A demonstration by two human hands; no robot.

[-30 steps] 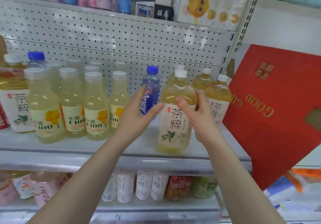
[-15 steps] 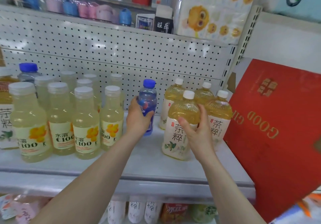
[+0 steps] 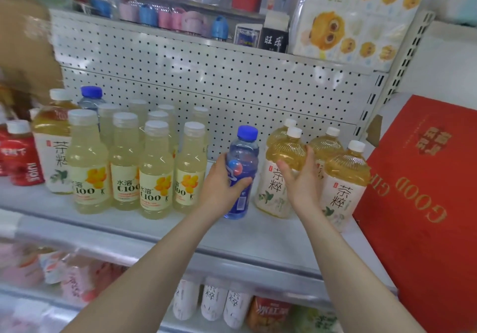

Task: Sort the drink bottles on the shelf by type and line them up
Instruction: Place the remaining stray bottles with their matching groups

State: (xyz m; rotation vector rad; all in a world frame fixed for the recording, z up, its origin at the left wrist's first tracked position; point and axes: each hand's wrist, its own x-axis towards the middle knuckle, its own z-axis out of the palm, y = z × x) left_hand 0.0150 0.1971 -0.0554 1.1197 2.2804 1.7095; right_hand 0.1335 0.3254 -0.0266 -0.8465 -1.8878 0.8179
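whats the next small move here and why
Probably lift the blue bottle that the left hand grips and carry it left to the other blue-capped bottle behind the lemon drinks: it stands alone between them and the tea bottle the right hand holds.

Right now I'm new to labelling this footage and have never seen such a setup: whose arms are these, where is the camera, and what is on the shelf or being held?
There is no machine here. These are a person's two bare arms, filmed by one wide-angle camera worn on their head, looking forward and down. The left hand grips a blue-capped bottle low over the white shelf. The right hand holds an amber tea bottle among others of its kind. Pale yellow C100 bottles stand to the left, and a red box is at the right.
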